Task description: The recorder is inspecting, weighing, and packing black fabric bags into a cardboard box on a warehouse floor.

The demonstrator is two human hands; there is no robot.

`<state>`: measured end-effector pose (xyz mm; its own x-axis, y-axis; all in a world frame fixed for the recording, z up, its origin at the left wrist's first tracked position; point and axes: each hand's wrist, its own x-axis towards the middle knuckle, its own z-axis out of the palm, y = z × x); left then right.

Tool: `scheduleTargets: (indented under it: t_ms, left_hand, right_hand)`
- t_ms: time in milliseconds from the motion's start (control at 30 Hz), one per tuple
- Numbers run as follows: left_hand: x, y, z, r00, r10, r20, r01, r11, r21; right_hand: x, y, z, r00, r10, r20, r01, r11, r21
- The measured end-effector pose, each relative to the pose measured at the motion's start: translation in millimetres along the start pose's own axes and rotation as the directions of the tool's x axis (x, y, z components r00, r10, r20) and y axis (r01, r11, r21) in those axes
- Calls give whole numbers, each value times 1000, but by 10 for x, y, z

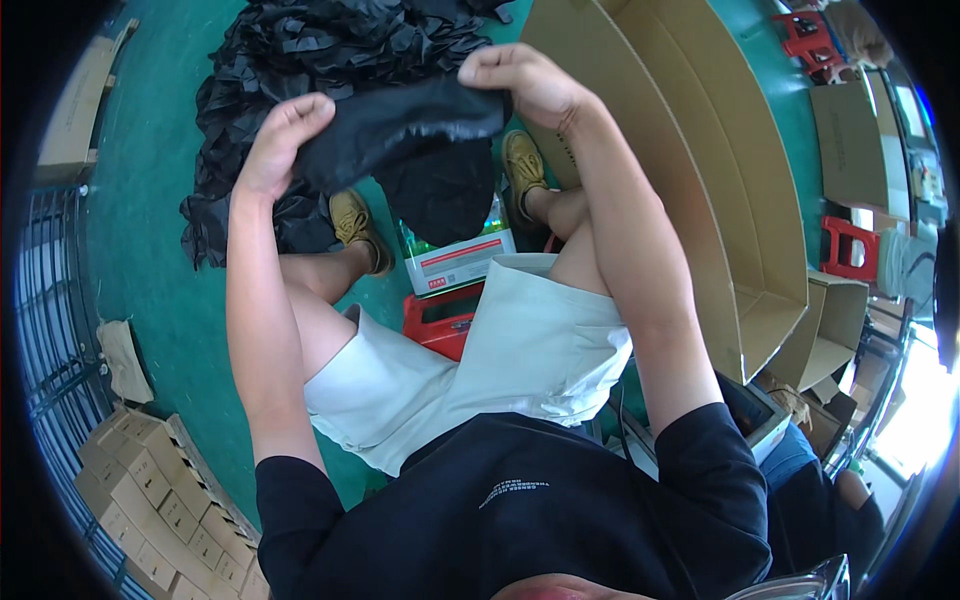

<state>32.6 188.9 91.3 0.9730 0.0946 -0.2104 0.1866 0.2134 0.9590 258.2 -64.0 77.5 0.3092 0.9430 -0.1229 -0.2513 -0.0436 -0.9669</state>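
Note:
Both my hands hold a piece of black fabric (400,125) stretched between them above my feet. My left hand (285,143) pinches its left end between thumb and curled fingers. At the upper right corner, my right hand (528,85) grips the other end, set a little higher and farther away. The piece has a pale, ragged-looking line along its middle. Below it, more black fabric (445,195) lies on top of a white and green printed box (460,262) between my shoes. A large heap of similar black pieces (290,75) spreads over the floor beyond my left hand.
A long open cardboard box (735,170) stands close by my right arm. Under the printed box is a red plastic stool (430,322). Stacked cartons (170,500) and a metal rack (60,300) line the left. Another person (820,490) is at the lower right.

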Motion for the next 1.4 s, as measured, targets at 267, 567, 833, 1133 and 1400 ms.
scheduleTargets:
  t_ms: [267, 567, 833, 1133, 1400]
  left_hand:
    - [-373, -438, 469, 925, -262, 276, 305, 944, -128]
    - [464, -1571, -311, 893, -423, -152, 373, 886, -278]
    - [1306, -2092, -782, 895, -261, -361, 320, 941, 114]
    - [1762, -2718, -1134, 693, -605, -391, 618, 778, -109]
    - [1622, -2973, -1140, 588, -686, -429, 729, 679, -86]
  right_hand:
    - [-357, 207, 237, 877, 278, 391, -226, 958, -175]
    - [360, 1582, -208, 909, 236, -344, -350, 879, -322]
    - [964, 1997, -656, 831, 74, -552, -378, 802, -462]
    - [1480, 2645, -1175, 653, 434, -620, -690, 678, -253]
    - [1437, 3220, -1246, 515, 496, -699, -814, 539, -217]
